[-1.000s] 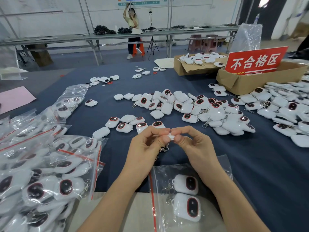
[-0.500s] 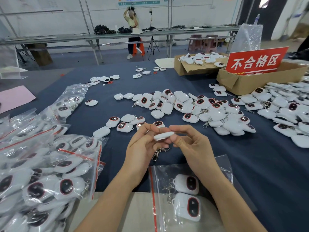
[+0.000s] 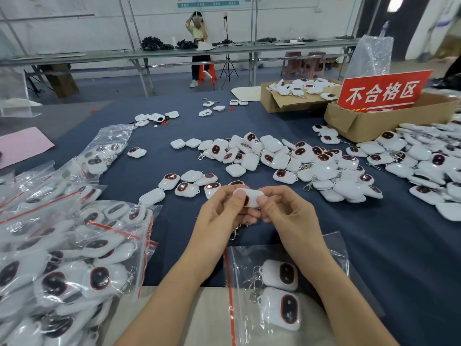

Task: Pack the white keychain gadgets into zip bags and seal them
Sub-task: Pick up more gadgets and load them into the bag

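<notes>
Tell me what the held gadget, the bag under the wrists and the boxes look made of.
Held gadget: glossy white, likely hard plastic, judging by its sheen. Zip bag: thin clear plastic film with a red strip, wrinkled and see-through. Cardboard boxes: matte brown, with folded flaps.

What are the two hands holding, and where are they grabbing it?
One white keychain gadget, pinched by its two ends: the left hand on its left end, the right hand on its right end. Its metal clip dangles below, unheld.
</notes>
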